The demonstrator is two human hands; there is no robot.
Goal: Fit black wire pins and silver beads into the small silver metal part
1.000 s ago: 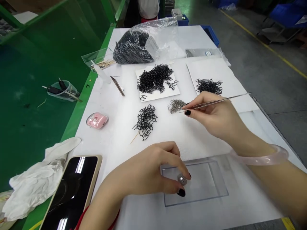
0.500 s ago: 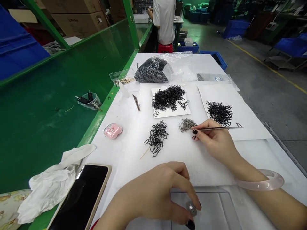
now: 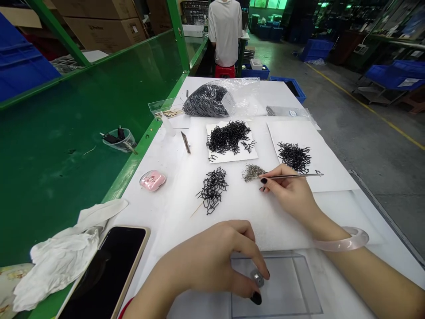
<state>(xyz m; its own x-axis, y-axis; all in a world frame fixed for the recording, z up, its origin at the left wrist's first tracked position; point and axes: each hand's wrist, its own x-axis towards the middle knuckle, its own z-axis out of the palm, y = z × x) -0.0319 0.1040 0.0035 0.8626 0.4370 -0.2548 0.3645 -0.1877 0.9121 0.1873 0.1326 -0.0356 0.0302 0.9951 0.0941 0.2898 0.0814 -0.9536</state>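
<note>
The landmark here is the heap of tiny metal pieces (image 3: 253, 172). At its right edge, the right hand (image 3: 294, 192) pinches the metal tweezers (image 3: 308, 175) between thumb and fingers, with their tip close to the heap. One second ago the tweezers pointed up more at the rear end; now they lie nearly level. On the near side of the heap, the left hand (image 3: 217, 257) is curved, and its thumb and forefinger pinch a small round metal piece (image 3: 257, 278) over the clear plastic box (image 3: 308, 283); this grip looks the same as before. To the left of the heap and a little nearer is the loose pile of black bent pieces (image 3: 212, 190), with a thin wooden stick (image 3: 196, 210) at its near edge. Beyond the heap is the larger black pile (image 3: 229, 137) on a white card (image 3: 250, 155), and to its right, farther back, the right black pile (image 3: 294, 156) on a white sheet (image 3: 325, 164). The view has risen since one second ago, so the seated person (image 3: 226, 33), far beyond the heap, now shows much more of the back.
</note>
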